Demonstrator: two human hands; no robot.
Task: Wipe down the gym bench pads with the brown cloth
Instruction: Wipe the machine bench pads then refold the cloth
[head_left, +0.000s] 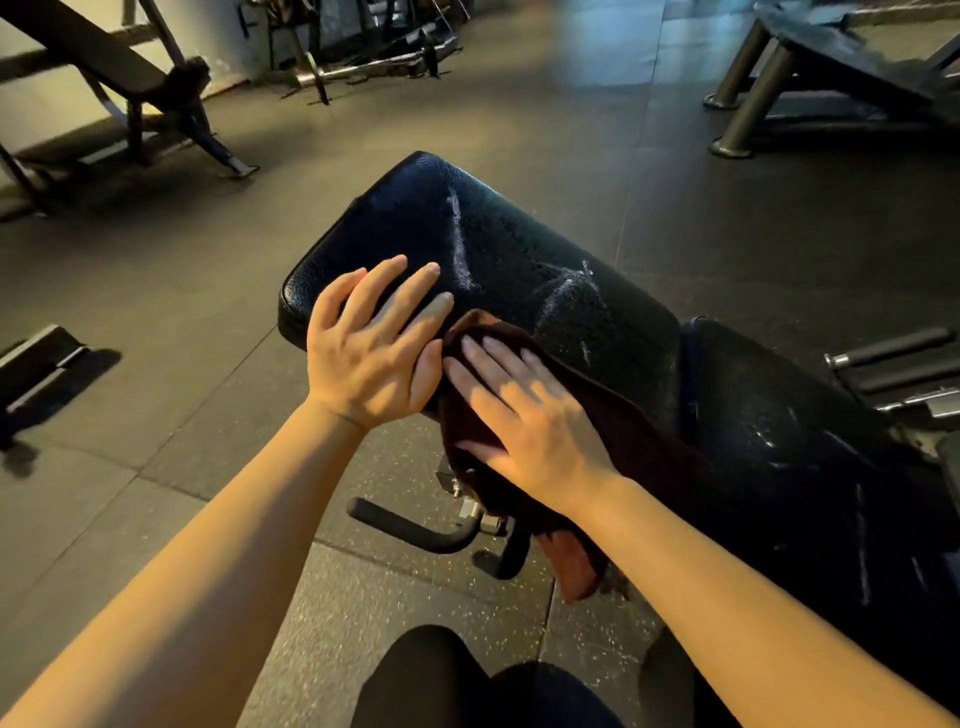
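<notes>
Brown cloth (613, 436) trails lengthwise toward the viewer off the pad (467, 234); right hand (530, 415) and left hand (369, 353) press flat, grip open.

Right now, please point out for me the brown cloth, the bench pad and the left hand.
brown cloth (644, 441): head view, on the fold beside the right wrist.
bench pad (498, 249): head view, on its bare top surface.
left hand (369, 343): head view, on the back of the hand.

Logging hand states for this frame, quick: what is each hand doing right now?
Left hand: open, fingers spread flat on the bench pad, holding nothing.
Right hand: open, fingers straight, pressing the brown cloth onto the pad.
</notes>
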